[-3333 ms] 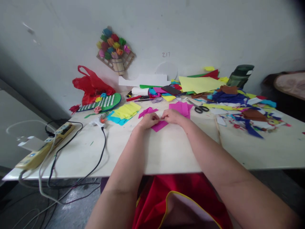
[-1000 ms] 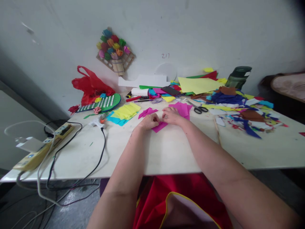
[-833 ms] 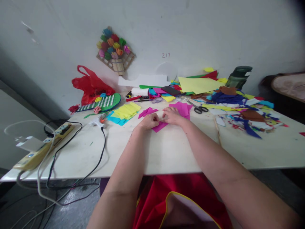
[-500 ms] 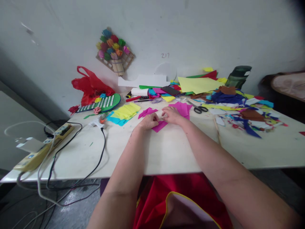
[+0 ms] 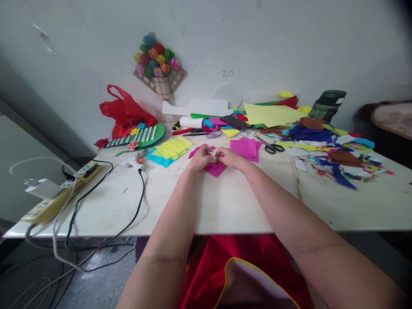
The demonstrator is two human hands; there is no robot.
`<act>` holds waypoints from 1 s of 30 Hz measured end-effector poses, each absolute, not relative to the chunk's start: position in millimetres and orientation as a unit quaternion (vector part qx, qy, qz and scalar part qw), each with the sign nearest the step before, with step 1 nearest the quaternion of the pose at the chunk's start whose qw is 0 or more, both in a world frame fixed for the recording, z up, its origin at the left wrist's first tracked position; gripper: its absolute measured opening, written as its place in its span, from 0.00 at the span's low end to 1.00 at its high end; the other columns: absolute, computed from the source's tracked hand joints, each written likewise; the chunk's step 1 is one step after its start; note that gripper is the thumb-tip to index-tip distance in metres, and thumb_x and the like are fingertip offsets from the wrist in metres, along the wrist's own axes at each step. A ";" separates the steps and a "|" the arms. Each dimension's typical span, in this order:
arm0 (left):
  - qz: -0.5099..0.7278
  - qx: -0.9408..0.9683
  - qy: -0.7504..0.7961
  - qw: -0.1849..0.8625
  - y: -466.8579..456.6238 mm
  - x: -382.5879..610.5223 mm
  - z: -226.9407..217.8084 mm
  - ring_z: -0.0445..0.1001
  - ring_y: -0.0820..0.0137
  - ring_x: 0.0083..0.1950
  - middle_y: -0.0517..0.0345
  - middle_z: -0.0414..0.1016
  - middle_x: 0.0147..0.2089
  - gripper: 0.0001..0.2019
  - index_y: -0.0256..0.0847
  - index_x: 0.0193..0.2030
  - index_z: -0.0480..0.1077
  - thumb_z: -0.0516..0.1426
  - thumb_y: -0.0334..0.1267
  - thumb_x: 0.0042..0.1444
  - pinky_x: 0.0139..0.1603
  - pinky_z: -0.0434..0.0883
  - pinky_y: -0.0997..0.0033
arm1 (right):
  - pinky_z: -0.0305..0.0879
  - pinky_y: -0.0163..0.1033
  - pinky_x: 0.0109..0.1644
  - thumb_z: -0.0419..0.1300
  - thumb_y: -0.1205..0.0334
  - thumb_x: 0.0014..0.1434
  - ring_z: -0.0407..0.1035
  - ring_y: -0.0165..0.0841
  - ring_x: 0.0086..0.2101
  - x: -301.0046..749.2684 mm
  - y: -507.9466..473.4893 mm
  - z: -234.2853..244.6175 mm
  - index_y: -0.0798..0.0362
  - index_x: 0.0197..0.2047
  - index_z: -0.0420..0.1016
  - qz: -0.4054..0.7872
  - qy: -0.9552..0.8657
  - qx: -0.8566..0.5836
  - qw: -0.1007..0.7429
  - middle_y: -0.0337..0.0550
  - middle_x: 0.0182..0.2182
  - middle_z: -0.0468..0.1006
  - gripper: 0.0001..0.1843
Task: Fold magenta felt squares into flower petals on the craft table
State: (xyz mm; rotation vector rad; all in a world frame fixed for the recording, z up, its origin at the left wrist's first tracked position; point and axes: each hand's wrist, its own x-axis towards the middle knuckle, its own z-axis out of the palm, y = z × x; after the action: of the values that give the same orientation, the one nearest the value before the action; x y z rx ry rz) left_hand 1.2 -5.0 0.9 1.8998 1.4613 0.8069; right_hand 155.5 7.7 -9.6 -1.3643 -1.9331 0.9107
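Note:
Both hands are on a small magenta paper square (image 5: 215, 170) that lies cornerwise on the white table, partly hidden by them. At its left side my left hand (image 5: 202, 159) has its fingers curled down and pinched on the paper edge. My right hand (image 5: 228, 157) bends over the far right part, thumb and fingertips closed on the paper near the left fingertips. Behind the left hand, folded magenta pieces (image 5: 194, 152) show in part. A stack of magenta sheets (image 5: 245, 149) lies just right of my right hand.
Scissors (image 5: 273, 148) lie to the right, near a heap of paper scraps (image 5: 341, 159). On the left are yellow sheets (image 5: 174, 147), a glue gun (image 5: 135, 161) with its cord, and a power strip (image 5: 61, 193). A dark green bottle (image 5: 326, 106) stands at the back.
My right hand has moved left, off the magenta stack's edge, and now meets my left hand over the small square. The view has shifted slightly.

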 end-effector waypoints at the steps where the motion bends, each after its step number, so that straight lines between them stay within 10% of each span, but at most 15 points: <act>1: 0.322 0.710 0.550 0.298 -3.5 -0.6 0.8 0.67 0.75 0.24 0.59 0.72 0.31 0.17 0.39 0.47 0.61 0.52 0.34 0.47 0.27 0.65 0.74 | 0.61 0.31 0.29 0.53 0.75 0.47 0.67 0.28 0.26 155.9 7.2 -9.2 0.53 0.32 0.65 0.332 -0.736 -0.509 0.297 0.36 0.22 0.73 0.09; 30: 0.279 0.732 0.579 0.227 -3.2 -3.5 0.6 0.72 0.70 0.32 0.58 0.75 0.31 0.13 0.40 0.40 0.69 0.55 0.34 0.44 0.35 0.68 0.72 | 0.65 0.33 0.41 0.51 0.79 0.47 0.71 0.29 0.33 157.1 6.7 -11.7 0.55 0.33 0.75 0.223 -0.833 -0.419 0.285 0.39 0.31 0.79 0.16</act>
State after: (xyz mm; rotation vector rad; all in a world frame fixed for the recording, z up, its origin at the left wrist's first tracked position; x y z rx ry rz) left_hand -3.5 -3.2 0.6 2.0166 1.5947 0.7702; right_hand 157.1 6.7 -11.7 -1.1208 -2.2263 0.5963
